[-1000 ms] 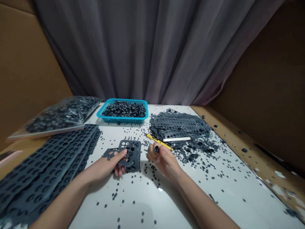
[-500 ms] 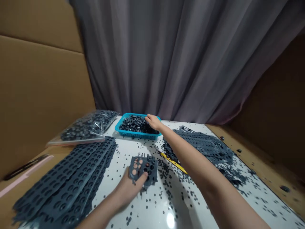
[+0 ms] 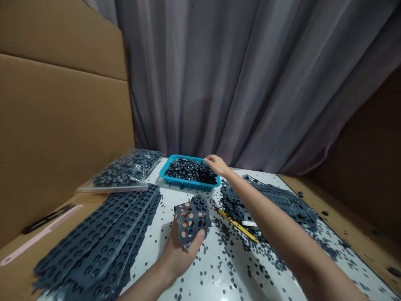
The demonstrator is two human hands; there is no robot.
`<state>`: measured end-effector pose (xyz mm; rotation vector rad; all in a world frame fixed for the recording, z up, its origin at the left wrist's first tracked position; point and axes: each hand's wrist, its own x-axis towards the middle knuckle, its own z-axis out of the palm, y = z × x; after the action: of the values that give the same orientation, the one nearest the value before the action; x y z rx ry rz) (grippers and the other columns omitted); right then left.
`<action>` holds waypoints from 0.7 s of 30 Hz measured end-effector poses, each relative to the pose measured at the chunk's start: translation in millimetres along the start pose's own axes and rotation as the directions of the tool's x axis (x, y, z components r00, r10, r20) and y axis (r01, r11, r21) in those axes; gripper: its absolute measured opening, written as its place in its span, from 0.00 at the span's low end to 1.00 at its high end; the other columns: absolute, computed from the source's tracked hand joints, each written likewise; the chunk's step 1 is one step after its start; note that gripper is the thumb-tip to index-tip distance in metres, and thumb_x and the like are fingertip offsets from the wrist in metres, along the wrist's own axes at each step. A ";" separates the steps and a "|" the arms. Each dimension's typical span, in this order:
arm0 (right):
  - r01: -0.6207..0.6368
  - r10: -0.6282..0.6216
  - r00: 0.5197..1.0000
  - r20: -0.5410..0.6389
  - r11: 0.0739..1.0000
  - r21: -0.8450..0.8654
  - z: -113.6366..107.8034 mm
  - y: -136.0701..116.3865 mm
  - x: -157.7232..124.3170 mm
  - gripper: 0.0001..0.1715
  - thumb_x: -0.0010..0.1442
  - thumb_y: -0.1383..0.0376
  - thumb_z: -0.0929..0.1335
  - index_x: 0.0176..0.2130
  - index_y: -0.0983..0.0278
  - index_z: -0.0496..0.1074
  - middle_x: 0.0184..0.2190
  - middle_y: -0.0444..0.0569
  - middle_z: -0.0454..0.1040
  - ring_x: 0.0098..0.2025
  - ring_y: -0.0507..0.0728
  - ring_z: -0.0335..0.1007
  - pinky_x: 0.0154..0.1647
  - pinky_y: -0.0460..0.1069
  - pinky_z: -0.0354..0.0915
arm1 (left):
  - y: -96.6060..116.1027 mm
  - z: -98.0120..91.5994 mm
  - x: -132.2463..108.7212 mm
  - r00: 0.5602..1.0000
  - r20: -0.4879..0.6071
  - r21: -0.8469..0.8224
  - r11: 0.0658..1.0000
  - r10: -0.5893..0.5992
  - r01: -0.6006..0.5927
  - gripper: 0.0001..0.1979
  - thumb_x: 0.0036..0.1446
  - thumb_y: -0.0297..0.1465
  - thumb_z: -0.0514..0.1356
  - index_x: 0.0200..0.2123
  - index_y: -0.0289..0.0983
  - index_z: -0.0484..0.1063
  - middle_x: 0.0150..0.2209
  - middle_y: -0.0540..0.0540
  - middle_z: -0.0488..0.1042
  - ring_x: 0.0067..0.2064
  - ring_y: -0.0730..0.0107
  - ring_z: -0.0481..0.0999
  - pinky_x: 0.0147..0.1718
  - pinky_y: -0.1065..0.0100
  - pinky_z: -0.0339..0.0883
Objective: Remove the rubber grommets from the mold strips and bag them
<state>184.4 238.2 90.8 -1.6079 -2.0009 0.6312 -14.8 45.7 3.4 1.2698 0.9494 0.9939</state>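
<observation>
My left hand (image 3: 183, 246) is closed on a dark grey rubber sheet (image 3: 191, 222) with rows of round holes, held above the white tabletop. The sheet is bent into a curve, and my fingers show through several of its holes. My right hand (image 3: 217, 164) is over the right rear part of a blue plastic basket (image 3: 180, 182). Its fingers are loosely stretched and slightly apart, with nothing visible in them. Many small black rubber pieces (image 3: 184, 169) fill the basket.
A clear bag of similar pieces (image 3: 125, 169) lies left of the basket. Dimpled rubber sheets (image 3: 103, 242) are stacked at left, near a pink stick (image 3: 44, 234). Punched sheets (image 3: 282, 198) and a yellow knife (image 3: 238, 225) lie at right among scattered black discs (image 3: 225, 242).
My right hand has loosened from a closed shape over the basket. My left hand has turned the rubber sheet, so its holes face the view more. The view has shifted slightly.
</observation>
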 end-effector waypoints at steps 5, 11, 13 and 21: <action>-0.058 -0.094 0.936 0.338 0.909 0.414 15.9 -6.7 -107.9 0.42 0.60 0.41 0.49 0.26 0.68 0.73 0.25 0.52 0.74 0.29 0.55 0.69 0.36 0.51 0.64 | -1.7 0.6 -2.9 0.961 0.034 0.453 0.853 0.274 -0.260 0.24 0.53 0.38 0.59 0.54 0.42 0.67 0.61 0.44 0.58 0.64 0.45 0.43 0.62 0.52 0.31; -0.056 -0.001 0.998 0.068 0.571 0.819 44.1 -9.5 -189.0 0.15 0.51 0.55 0.71 0.31 0.65 0.71 0.27 0.45 0.70 0.32 0.53 0.64 0.38 0.48 0.60 | 4.6 -1.0 -4.7 0.905 0.243 0.461 0.779 0.351 -0.425 0.33 0.43 0.37 0.66 0.55 0.45 0.67 0.57 0.43 0.65 0.58 0.42 0.58 0.60 0.52 0.40; -0.013 0.058 0.998 -0.022 0.544 0.839 47.1 -10.6 -196.4 0.15 0.50 0.56 0.72 0.28 0.64 0.70 0.26 0.44 0.69 0.31 0.52 0.63 0.36 0.47 0.59 | 12.4 -1.4 -5.6 0.877 0.339 0.433 0.771 0.341 -0.467 0.37 0.36 0.38 0.69 0.54 0.45 0.68 0.58 0.43 0.64 0.60 0.40 0.55 0.61 0.51 0.34; -0.028 0.009 1.000 0.027 0.435 0.900 50.9 -9.5 -213.5 0.17 0.48 0.54 0.73 0.29 0.64 0.69 0.25 0.44 0.67 0.28 0.52 0.63 0.31 0.47 0.60 | 12.2 0.9 -3.0 0.853 0.520 -0.254 0.962 0.049 0.099 0.47 0.31 0.64 0.57 0.48 0.36 0.72 0.47 0.36 0.73 0.53 0.45 0.67 0.53 0.53 0.55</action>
<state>184.1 24.8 38.6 -0.9000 -1.1888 1.4286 -15.6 43.0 15.7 1.1982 0.3855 0.6704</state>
